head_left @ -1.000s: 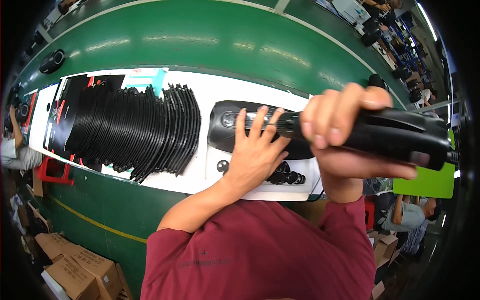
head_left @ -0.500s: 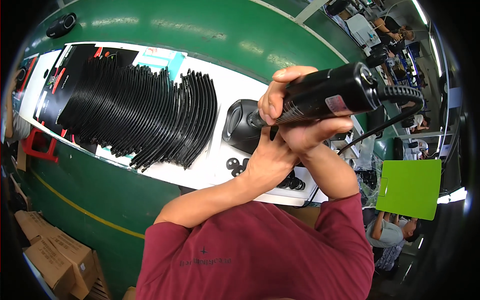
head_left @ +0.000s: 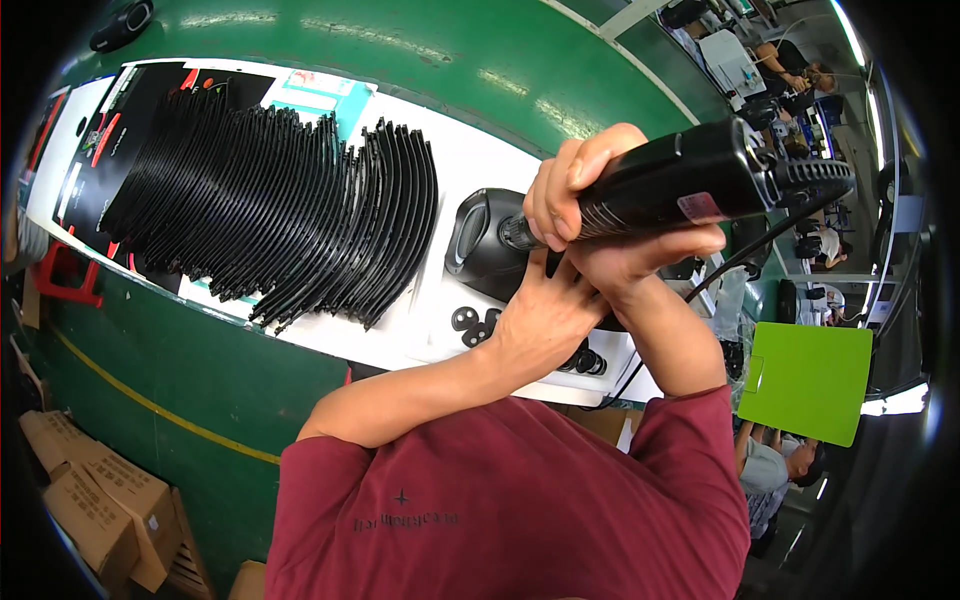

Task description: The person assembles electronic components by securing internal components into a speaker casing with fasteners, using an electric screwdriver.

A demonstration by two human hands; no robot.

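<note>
My right hand (head_left: 600,215) is wrapped around a black corded electric screwdriver (head_left: 665,185). The tool lies slantwise in view, its ribbed nose toward a black portable speaker (head_left: 485,235) on the white table. Where its tip meets the speaker is hidden. My left hand (head_left: 545,325) reaches across under my right forearm, its fingers at the speaker's near right side, apparently gripping it; the fingertips are covered by my right hand. Close to my left wrist lie small round black parts with holes (head_left: 470,320).
Left of the speaker lies a wide row of black curved strips (head_left: 280,200) on printed sheets. More black round parts (head_left: 590,362) sit in a white tray by my forearms. The tool's cable (head_left: 745,250) runs down right. A green board (head_left: 808,383) stands at right; cardboard boxes (head_left: 110,500) lie lower left.
The view has shifted a little, so the strips sit slightly higher and further left. My right hand and the screwdriver have moved slightly right. Both hands stay at the speaker.
</note>
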